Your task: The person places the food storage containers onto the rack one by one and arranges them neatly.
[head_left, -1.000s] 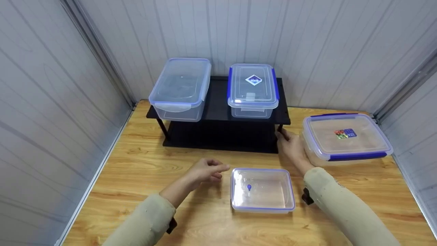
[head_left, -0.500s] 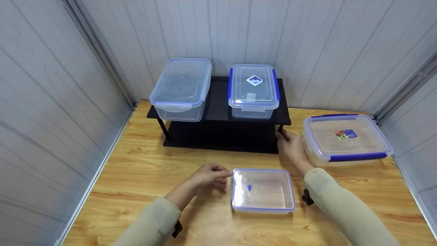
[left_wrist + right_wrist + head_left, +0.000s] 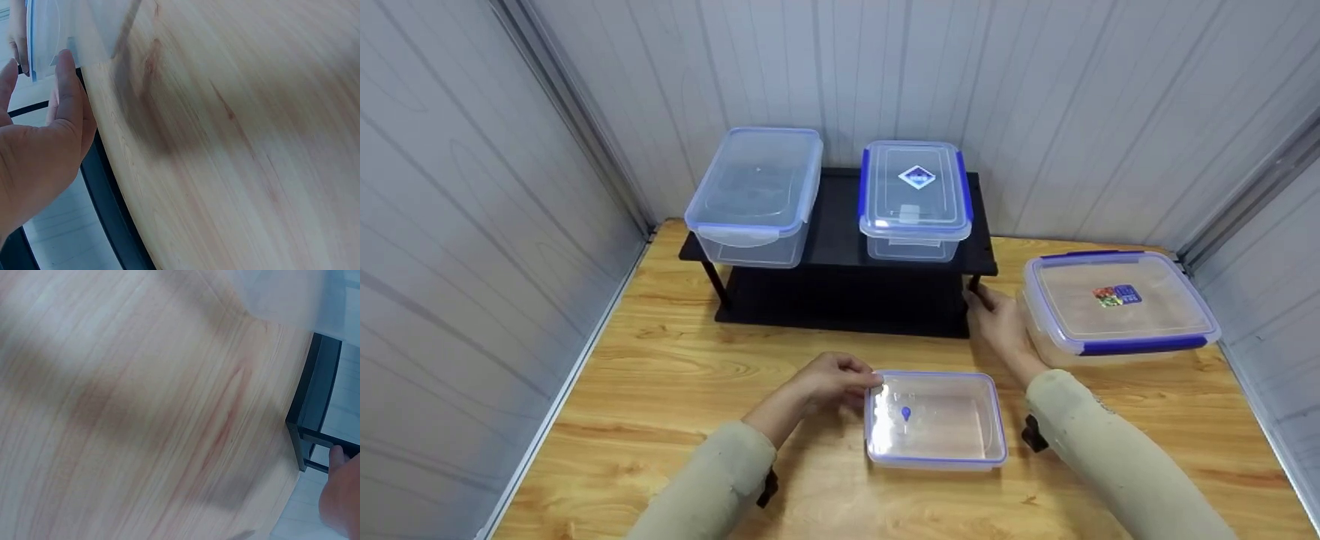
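While the left hand (image 3: 834, 379), fingers and thumb parted, touches a corner of the clear container (image 3: 941, 424) (on the table (image 3: 660, 390)), the right hand (image 3: 1001, 328) grips a front post (image 3: 974, 283) of the black rack (image 3: 840, 236).

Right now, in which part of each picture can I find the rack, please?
Head view: the rack stands near the middle, slightly above centre.
Left wrist view: the rack shows as dark bars at the left, partly behind the left hand.
Right wrist view: the rack is at the right edge, by the right hand.
Shared landmark: the wooden table.
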Tool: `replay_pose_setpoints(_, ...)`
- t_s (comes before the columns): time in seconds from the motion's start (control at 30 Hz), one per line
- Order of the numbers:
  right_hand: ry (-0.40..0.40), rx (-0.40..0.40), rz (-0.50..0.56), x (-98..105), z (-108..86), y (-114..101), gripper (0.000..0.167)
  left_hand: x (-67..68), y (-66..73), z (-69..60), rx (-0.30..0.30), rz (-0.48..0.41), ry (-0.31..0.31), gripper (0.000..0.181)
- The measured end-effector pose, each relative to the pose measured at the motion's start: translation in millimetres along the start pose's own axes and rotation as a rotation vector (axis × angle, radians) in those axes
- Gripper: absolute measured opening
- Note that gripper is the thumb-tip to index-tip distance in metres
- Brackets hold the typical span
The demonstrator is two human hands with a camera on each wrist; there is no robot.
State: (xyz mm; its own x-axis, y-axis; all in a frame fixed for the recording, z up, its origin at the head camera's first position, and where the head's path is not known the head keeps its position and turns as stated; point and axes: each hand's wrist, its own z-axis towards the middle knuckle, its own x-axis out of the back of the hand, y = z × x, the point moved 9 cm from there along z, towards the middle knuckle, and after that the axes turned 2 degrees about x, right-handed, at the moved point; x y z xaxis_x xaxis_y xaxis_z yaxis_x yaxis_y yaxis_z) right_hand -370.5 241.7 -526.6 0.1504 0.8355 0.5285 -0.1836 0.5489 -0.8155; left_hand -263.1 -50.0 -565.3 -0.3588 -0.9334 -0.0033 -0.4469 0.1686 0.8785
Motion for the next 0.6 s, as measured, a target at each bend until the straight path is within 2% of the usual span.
replay_pose_setpoints(0.17,0.011,0.012,-0.013,1,0.0,-1,0.032,0.2,-2.0,2.0,0.001,-0.019,0.011,0.021)
replay_pose_setpoints(0.4,0.016,0.026,0.015,-1,0.0,-2,0.028,4.2,-3.0,-1.7,-0.029,0.017,0.037,0.019)
replay_pose_setpoints(0.6,0.016,0.026,-0.001,0,0.4,-1,0.03,11.6,-10.6,-11.5,-0.037,-0.056,0.06,0.016)
